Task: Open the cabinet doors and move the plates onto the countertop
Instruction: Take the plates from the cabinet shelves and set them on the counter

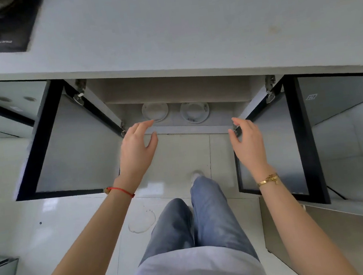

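White round ceramic plates sit side by side inside the cabinet under the pale grey countertop, black-framed doors swung wide, so left hand and right hand reach in, spread, empty.

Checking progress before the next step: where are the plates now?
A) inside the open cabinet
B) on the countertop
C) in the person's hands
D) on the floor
A: two plates sit side by side inside the cabinet, both doors swung open, and both hands are empty.
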`<control>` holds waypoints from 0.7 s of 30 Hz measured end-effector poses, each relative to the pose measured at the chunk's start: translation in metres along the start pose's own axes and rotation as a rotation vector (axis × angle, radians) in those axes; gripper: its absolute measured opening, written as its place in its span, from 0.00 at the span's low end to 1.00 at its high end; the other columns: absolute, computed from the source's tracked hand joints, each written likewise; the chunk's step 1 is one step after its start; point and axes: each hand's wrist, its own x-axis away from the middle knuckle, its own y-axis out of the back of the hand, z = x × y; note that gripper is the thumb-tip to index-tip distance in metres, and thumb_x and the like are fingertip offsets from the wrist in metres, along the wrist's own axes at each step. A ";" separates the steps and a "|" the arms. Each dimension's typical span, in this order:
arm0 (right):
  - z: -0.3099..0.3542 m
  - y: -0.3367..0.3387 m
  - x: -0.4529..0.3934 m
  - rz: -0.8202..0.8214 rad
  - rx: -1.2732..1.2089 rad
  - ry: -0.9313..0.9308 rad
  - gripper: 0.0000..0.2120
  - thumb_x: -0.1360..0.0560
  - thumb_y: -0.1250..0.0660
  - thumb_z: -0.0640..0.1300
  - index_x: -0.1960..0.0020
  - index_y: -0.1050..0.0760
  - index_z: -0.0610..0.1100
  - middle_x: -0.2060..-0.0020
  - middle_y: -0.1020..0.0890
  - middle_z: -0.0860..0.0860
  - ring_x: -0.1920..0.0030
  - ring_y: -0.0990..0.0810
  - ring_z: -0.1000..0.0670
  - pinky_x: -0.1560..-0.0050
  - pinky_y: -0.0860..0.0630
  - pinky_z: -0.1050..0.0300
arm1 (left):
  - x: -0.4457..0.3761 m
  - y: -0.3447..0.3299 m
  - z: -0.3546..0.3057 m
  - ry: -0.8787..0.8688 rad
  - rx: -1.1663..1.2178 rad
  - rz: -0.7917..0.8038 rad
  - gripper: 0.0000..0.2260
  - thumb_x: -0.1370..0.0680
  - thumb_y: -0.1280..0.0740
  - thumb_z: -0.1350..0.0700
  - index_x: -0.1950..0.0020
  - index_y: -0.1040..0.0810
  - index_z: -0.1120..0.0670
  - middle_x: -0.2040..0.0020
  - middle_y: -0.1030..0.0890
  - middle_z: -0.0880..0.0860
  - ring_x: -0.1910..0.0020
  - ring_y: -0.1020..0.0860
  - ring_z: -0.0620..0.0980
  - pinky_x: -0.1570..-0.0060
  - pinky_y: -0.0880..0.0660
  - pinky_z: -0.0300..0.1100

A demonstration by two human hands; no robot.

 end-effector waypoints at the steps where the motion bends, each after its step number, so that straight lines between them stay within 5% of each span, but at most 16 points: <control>1: -0.011 -0.015 -0.012 0.003 -0.006 -0.014 0.16 0.21 0.37 0.44 0.34 0.27 0.41 0.41 0.21 0.46 0.39 0.26 0.45 0.37 0.27 0.49 | -0.011 -0.017 0.008 -0.002 -0.003 0.001 0.15 0.21 0.36 0.55 0.34 0.24 0.53 0.40 0.20 0.50 0.41 0.23 0.50 0.41 0.33 0.36; 12: -0.164 -0.217 -0.141 0.009 0.006 -0.113 0.19 0.21 0.37 0.46 0.32 0.29 0.41 0.40 0.21 0.43 0.38 0.26 0.41 0.37 0.28 0.43 | -0.124 -0.255 0.141 0.008 0.024 0.033 0.13 0.21 0.34 0.57 0.38 0.22 0.58 0.42 0.19 0.55 0.44 0.21 0.55 0.46 0.24 0.46; 21: -0.276 -0.387 -0.221 0.010 -0.049 -0.132 0.20 0.21 0.35 0.45 0.33 0.29 0.37 0.39 0.22 0.39 0.37 0.25 0.40 0.37 0.30 0.51 | -0.188 -0.437 0.248 0.065 0.096 -0.003 0.14 0.22 0.33 0.56 0.38 0.22 0.59 0.42 0.18 0.55 0.46 0.19 0.53 0.47 0.27 0.41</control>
